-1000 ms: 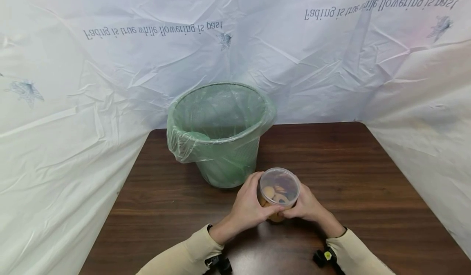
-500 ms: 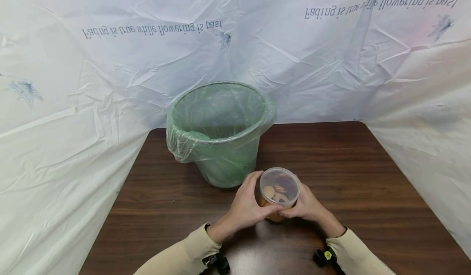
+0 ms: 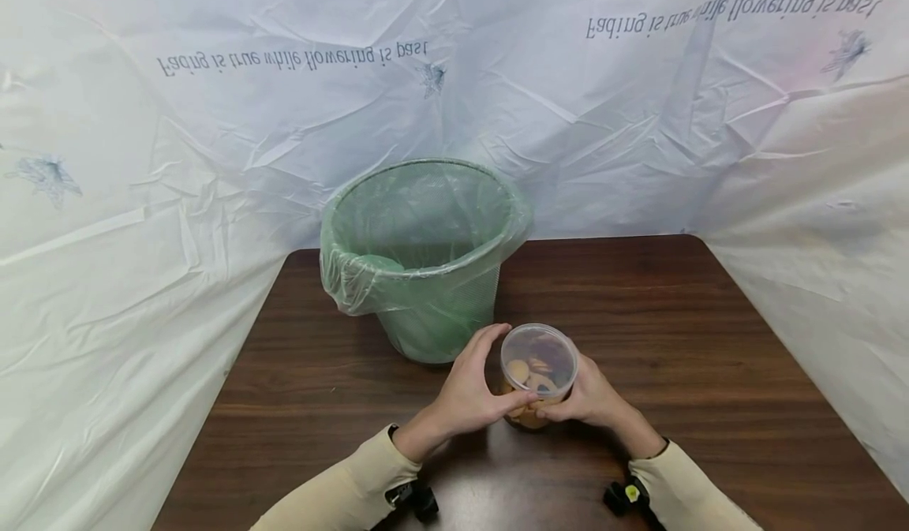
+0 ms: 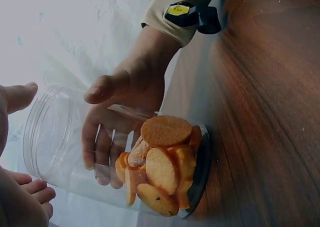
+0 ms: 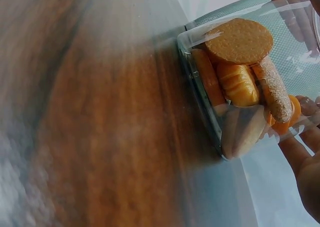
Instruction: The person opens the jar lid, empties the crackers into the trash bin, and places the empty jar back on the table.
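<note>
In the head view, a clear plastic jar (image 3: 540,369) stands upright on the table between my hands. Cookies (image 4: 162,169) of several shapes, round, oblong and ring-like, fill its lower part. My right hand (image 3: 592,397) grips the jar's right side, thumb in front and fingers round the back. My left hand (image 3: 461,393) is spread at the jar's left, its fingers off the wall and the thumb tip by the front of the rim. In the left wrist view, the jar's ridged upper end (image 4: 47,132) lies between the left thumb and fingers. Whether a lid covers it I cannot tell.
A mesh wastebasket (image 3: 440,326) lined with a green plastic bag (image 3: 355,274) stands behind and left of the jar. Dark wood shows across the tabletop (image 3: 639,302). White printed sheeting (image 3: 604,121) hangs round the table's back and sides.
My left hand has loosened and drawn slightly left, so its fingers now stand away from the jar. The jar and the right hand have stayed in place.
</note>
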A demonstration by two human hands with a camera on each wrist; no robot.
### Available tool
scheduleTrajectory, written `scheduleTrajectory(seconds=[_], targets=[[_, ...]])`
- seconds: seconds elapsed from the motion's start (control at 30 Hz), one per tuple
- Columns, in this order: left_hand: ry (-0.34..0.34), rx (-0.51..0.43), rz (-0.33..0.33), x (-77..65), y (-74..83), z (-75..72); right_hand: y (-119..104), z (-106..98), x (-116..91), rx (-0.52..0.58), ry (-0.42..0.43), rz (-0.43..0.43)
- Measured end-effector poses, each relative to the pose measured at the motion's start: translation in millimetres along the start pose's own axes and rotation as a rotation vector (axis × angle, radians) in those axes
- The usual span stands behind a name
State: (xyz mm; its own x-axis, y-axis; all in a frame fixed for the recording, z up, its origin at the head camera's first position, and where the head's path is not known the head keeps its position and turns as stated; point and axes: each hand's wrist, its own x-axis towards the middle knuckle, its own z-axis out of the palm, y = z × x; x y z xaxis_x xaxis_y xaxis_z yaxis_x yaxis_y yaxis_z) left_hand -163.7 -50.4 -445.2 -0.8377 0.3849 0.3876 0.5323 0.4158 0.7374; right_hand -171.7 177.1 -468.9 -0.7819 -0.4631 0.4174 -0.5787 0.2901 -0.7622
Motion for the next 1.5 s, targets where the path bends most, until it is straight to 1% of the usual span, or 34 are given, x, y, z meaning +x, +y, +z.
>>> scheduleTrajectory(seconds=[0.3,0.6,0.77,1.0,1.33,1.5], targets=[[-0.032,0.010,0.031,3.8,-2.8,-2.1,1.7,0.0,0.0,0.016,0.000,-0.024],[-0.066,-0.004,0.064,8.4,-5.6,-4.3,1.7,-0.5,0.1,0.033,-0.014,-0.013],[-0.094,-0.017,0.082,13.7,-9.0,-7.1,0.7,-0.4,0.5,0.020,-0.012,-0.017],[-0.116,-0.010,0.111,19.4,-11.5,-11.3,-0.5,-0.7,0.6,0.023,-0.010,0.011],[-0.163,0.000,0.119,23.1,-16.8,-13.2,3.9,0.6,-0.3,0.053,-0.001,-0.018],[-0.196,-0.017,0.129,25.3,-18.9,-13.9,4.8,0.7,0.0,0.058,0.001,-0.022]])
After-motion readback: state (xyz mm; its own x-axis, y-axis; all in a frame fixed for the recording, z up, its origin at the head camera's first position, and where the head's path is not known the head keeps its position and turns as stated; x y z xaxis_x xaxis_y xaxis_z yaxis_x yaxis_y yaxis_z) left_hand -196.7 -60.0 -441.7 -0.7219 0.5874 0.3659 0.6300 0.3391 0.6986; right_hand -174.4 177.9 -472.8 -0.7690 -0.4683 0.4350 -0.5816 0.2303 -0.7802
